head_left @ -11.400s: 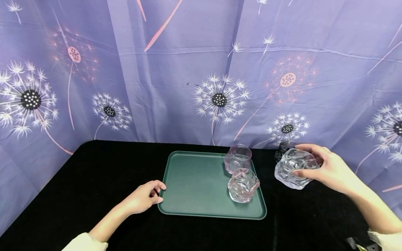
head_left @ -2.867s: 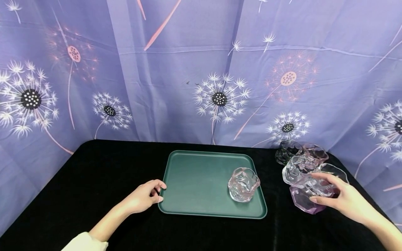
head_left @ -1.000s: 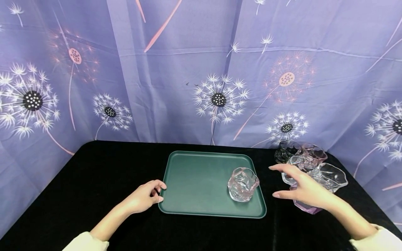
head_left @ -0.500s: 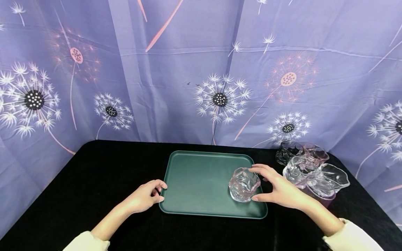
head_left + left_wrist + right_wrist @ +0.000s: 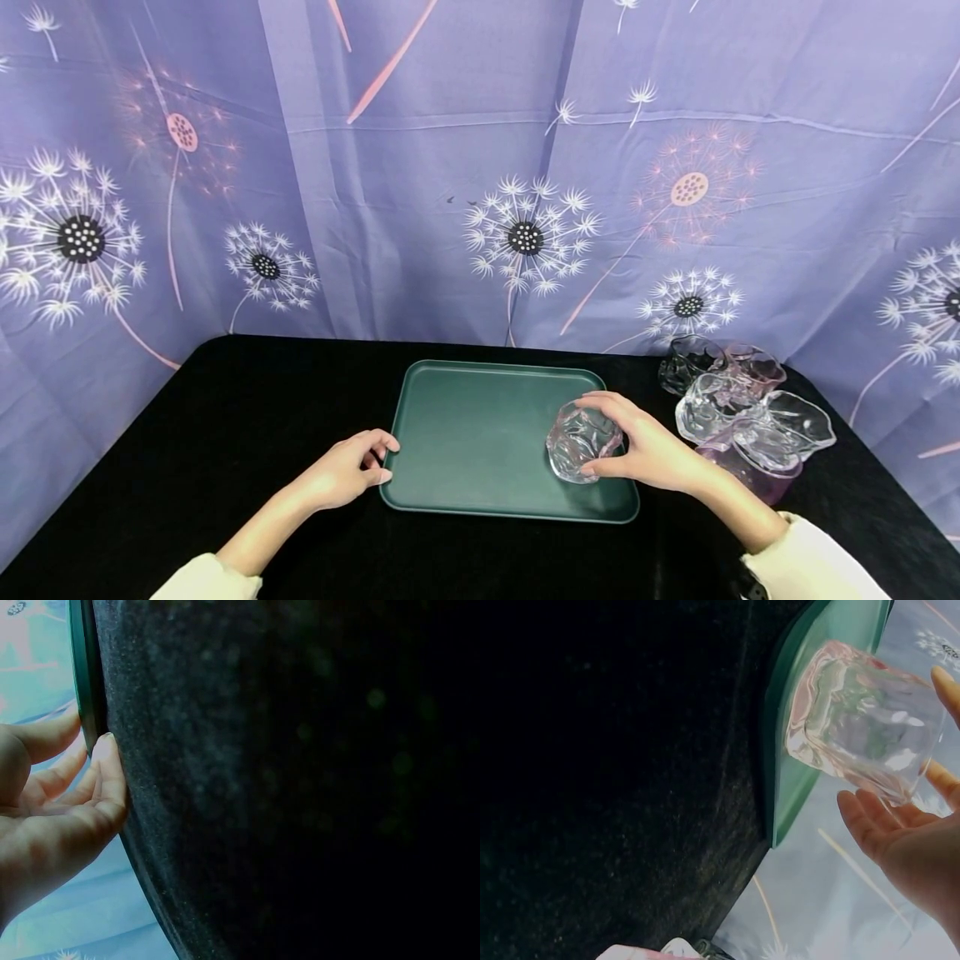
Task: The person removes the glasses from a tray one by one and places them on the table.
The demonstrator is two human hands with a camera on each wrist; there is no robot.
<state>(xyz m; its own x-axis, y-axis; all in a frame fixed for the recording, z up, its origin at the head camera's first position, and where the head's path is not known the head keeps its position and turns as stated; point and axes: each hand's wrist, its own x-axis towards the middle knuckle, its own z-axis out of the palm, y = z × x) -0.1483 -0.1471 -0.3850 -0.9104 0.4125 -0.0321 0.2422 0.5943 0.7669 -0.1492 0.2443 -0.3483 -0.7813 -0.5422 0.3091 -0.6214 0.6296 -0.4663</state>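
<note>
At the left rim of the green tray, my left hand pinches the edge between thumb and fingers; the left wrist view shows the rim at those fingertips. My right hand is curled round a pale pink, wavy-sided drinking glass standing upright on the tray's right side. In the right wrist view, the fingers of the right hand lie by the rim end of this glass, its base on the tray.
Right of the tray, several glasses cluster on the black cloth: a dark glass, a pinkish glass, clear glasses and a purple glass. A purple dandelion-print curtain hangs behind the table.
My right hand has come left from the glass cluster to the pink glass on the tray. Earlier a second glass stood on the tray behind it. My left hand stays put.
</note>
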